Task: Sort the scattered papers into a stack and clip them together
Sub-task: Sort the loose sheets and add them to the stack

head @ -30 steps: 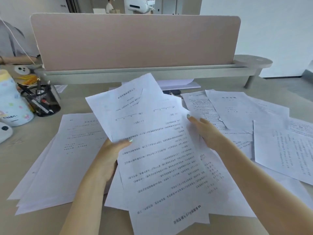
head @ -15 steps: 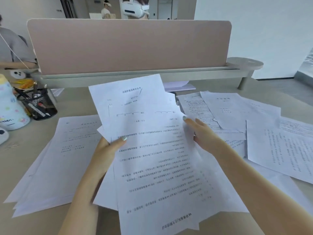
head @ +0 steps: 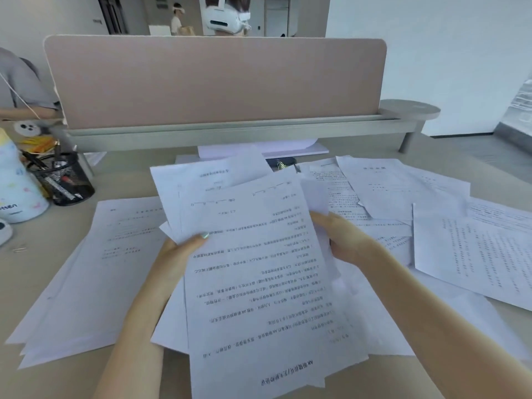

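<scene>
I hold a loose bundle of printed white sheets point(head: 259, 269) above the desk, text upside down to me, sheets fanned and uneven. My left hand point(head: 178, 254) grips its left edge, thumb on top. My right hand point(head: 342, 240) grips the right edge, fingers partly behind the paper. More sheets lie flat on the left point(head: 95, 269) and scattered overlapping on the right point(head: 475, 249). A dark binder clip point(head: 283, 163) lies just beyond the bundle's top edge, partly hidden.
A pink divider panel point(head: 216, 82) on a grey rail closes the far side of the desk. A black mesh pen cup point(head: 64, 180) and a white patterned bottle point(head: 15, 194) stand at far left. Small paper clips point(head: 19, 249) lie near the left edge. A person with a headset sits behind the divider.
The bundle's sheets have slid closer together between both hands, and my right hand has moved slightly inward along the right edge. The camera has tilted up a little.
</scene>
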Tool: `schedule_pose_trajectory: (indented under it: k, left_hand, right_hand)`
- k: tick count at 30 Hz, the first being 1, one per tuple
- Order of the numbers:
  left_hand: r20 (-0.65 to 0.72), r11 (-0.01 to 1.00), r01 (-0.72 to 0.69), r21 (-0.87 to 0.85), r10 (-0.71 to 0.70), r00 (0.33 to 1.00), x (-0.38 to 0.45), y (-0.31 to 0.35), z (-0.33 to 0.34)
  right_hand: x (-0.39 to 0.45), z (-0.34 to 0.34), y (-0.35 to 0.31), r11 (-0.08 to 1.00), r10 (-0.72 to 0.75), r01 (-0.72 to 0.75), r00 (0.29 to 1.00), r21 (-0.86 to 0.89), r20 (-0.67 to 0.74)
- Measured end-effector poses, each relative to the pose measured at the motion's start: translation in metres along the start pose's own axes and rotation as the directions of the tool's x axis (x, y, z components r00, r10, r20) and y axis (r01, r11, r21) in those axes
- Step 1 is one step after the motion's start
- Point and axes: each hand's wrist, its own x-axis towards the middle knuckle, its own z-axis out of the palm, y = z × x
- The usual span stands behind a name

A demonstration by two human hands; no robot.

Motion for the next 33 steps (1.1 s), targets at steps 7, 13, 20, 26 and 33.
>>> schedule_pose_trajectory:
  k: [7,13,20,26,33]
  left_hand:
    - [-0.046,0.978,0.196,0.073,-0.193,0.98,-0.001,-0.007,0.004]
    - [-0.002,0.99,0.138,-0.022,-0.138,0.99,-0.01,0.01,-0.007]
    - [-0.045,0.985,0.01,-0.174,-0.018,0.999,-0.01,0.015,-0.015]
    - [-0.25,0.942,-0.076,-0.328,-0.009,0.968,-0.009,0.013,-0.013]
    - [-0.272,0.924,-0.013,-0.382,-0.1,0.957,-0.003,0.005,-0.001]
  right_hand:
    - [0.01,0.012,0.0,1.0,-0.018,0.024,0.961,0.017,-0.278]
    - [0.01,0.006,0.0,0.985,-0.161,0.172,0.908,-0.008,-0.386]
    - [0.009,-0.018,-0.009,0.982,-0.187,0.168,0.886,-0.083,-0.424]
    - [-0.006,-0.033,-0.009,0.999,-0.029,0.017,0.939,-0.036,-0.344]
    - [-0.033,-0.036,0.001,0.948,0.11,-0.108,0.994,0.298,0.01]
